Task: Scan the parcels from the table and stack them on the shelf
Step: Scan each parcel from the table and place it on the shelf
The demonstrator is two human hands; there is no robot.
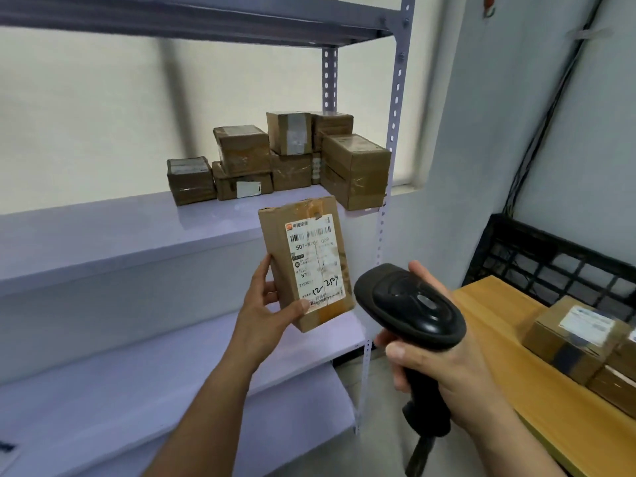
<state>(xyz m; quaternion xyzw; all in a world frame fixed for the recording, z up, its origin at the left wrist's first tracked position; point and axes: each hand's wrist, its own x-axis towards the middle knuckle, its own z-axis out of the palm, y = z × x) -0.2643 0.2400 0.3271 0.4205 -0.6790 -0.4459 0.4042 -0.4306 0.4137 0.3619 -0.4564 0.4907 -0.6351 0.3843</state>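
Left hand [266,309] grips parcel [306,263] upright, label facing camera, in front of shelf [120,232]. Right hand [444,352] wraps scanner [409,304] handle, just beside parcel. Boxes [282,160] stacked on shelf; more [578,342] on desk [499,325].

In front of me stands a pale lilac metal shelving unit [137,235] with perforated grey uprights [395,98]. Behind it a white translucent blind [103,115] lets soft daylight through, crossed by a dim vertical shadow. To my right rises a plain pale blue-grey wall [481,132], with black cables [547,111] running down its corner. Below them a black plastic lattice crate [550,259] stands at the far end of a light wooden table [499,315]. Grey floor [380,418] shows between shelving and table.
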